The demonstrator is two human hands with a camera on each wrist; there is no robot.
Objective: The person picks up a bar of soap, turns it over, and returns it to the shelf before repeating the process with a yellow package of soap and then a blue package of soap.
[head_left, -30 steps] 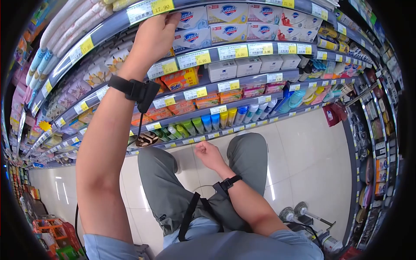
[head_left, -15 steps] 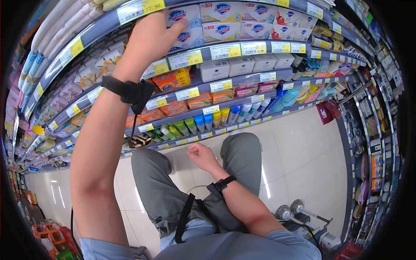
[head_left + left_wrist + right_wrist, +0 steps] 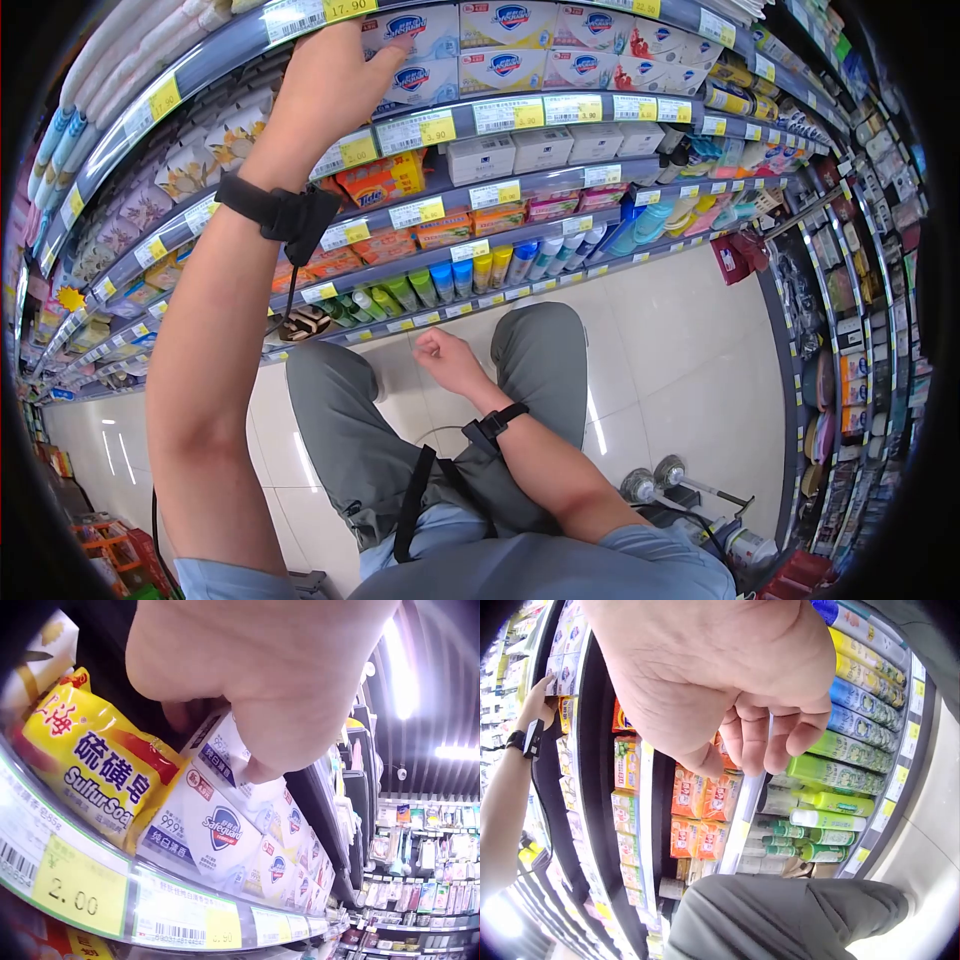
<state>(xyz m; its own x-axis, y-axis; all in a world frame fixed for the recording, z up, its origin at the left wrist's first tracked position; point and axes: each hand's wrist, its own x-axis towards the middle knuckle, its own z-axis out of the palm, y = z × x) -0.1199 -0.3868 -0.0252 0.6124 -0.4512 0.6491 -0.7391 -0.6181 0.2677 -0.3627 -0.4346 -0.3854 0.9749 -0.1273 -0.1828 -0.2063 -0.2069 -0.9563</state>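
In the head view the left hand reaches under the price-tag edge of an upper shelf, its thumb over the front of the leftmost upper white-and-blue soap box. The left wrist view shows that hand over the end box, thumb on one side and fingertips partly hidden behind it. A yellow sulfur soap packet lies beside the box. Low between the knees, the right hand hangs empty; its fingers curl loosely in the right wrist view.
Lower shelves hold small white boxes, orange soap packs and a row of coloured tubes. Folded towels lie at upper left. A wheeled metal frame stands on the tiled floor at lower right.
The head view has shifted, so the shelves appear farther left. The left hand has moved slightly left and deeper under the shelf edge, its thumb now across the box front. The right hand keeps its loose curl.
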